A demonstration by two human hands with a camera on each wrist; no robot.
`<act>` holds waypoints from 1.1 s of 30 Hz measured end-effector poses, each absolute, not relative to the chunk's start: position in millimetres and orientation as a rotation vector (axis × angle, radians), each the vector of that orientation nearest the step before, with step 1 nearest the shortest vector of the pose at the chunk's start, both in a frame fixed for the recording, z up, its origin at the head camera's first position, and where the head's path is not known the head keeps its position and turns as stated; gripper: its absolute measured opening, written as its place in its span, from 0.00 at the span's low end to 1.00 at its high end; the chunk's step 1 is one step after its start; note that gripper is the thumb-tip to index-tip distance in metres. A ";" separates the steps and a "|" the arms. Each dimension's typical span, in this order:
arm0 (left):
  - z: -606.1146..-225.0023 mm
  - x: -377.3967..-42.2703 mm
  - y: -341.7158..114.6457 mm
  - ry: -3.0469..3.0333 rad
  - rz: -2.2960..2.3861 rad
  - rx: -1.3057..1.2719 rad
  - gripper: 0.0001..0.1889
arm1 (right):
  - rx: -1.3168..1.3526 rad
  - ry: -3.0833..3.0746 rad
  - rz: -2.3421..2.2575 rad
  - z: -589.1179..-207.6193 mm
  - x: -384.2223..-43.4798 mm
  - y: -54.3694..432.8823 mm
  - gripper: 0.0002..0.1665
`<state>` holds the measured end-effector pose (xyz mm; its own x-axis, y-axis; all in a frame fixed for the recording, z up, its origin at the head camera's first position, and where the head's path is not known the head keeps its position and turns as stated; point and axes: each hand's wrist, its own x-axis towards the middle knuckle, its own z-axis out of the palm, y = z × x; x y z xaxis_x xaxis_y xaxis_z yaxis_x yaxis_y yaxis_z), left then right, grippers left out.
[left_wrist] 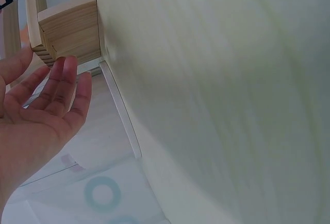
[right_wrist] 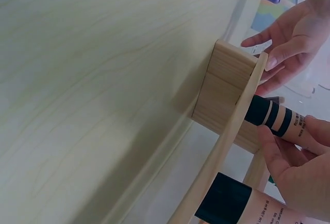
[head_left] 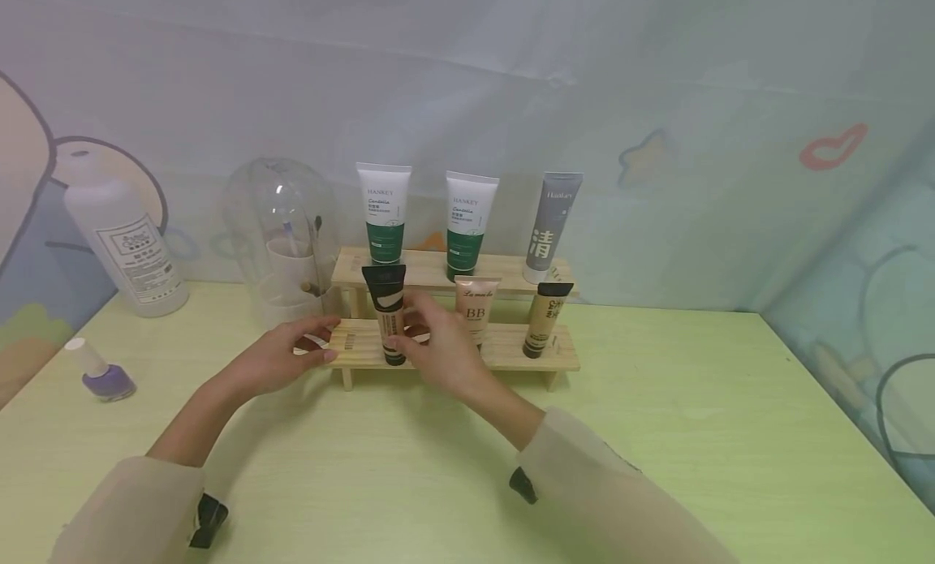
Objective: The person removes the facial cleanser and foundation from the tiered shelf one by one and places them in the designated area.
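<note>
In the head view my right hand [head_left: 445, 349] pinches a beige cosmetic tube [head_left: 391, 320] with a black cap and black top edge. It stands cap down at the left of the lower board [head_left: 504, 334] of a two-step wooden display stand; in the right wrist view its cap [right_wrist: 256, 109] meets the board. My left hand [head_left: 273, 357] touches that board's left end, thumb toward the front, fingers loosely bent in the left wrist view. A pink BB cream tube [head_left: 480, 304], partly hidden by my right hand, and a gold tube [head_left: 546, 322] stand farther right.
Two white-and-green tubes [head_left: 385, 215] [head_left: 471, 227] and a grey tube [head_left: 549, 231] stand on the upper board [head_left: 500, 269]. Left of the stand are a clear domed brush holder [head_left: 281, 223], a large white bottle [head_left: 127, 239] and a purple nail polish bottle [head_left: 109, 382].
</note>
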<state>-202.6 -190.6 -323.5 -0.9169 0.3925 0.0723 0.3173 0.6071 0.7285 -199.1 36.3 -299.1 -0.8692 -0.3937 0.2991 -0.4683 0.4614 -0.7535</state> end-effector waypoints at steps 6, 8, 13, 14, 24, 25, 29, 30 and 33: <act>-324.5 -203.6 -190.9 2.731 1.211 0.608 0.24 | 0.870 -2.622 1.393 -295.5 -194.4 44.6 0.21; -325.1 -204.1 -191.1 2.734 1.213 0.611 0.24 | 0.908 -2.624 1.386 -292.9 -192.2 48.3 0.21; -326.2 -204.5 -191.2 2.735 1.216 0.622 0.25 | 1.011 -2.602 1.379 -288.4 -187.8 58.9 0.18; -326.3 -204.5 -191.1 2.736 1.213 0.623 0.25 | 1.028 -2.599 1.377 -288.2 -187.4 61.3 0.18; -325.0 -203.1 -191.4 2.730 1.216 0.613 0.25 | 1.167 -2.671 1.423 -279.0 -178.8 91.8 0.19; -325.1 -203.1 -191.4 2.728 1.217 0.612 0.25 | 1.181 -2.682 1.420 -278.1 -177.8 95.0 0.19; -325.8 -203.2 -191.5 2.728 1.220 0.614 0.25 | 1.210 -2.727 1.393 -278.0 -175.1 108.8 0.20; -326.1 -203.3 -191.6 2.727 1.222 0.614 0.25 | 1.215 -2.737 1.385 -278.5 -174.5 112.3 0.21; -326.4 -203.3 -191.7 2.725 1.222 0.616 0.25 | 1.224 -2.763 1.363 -280.5 -173.4 122.9 0.23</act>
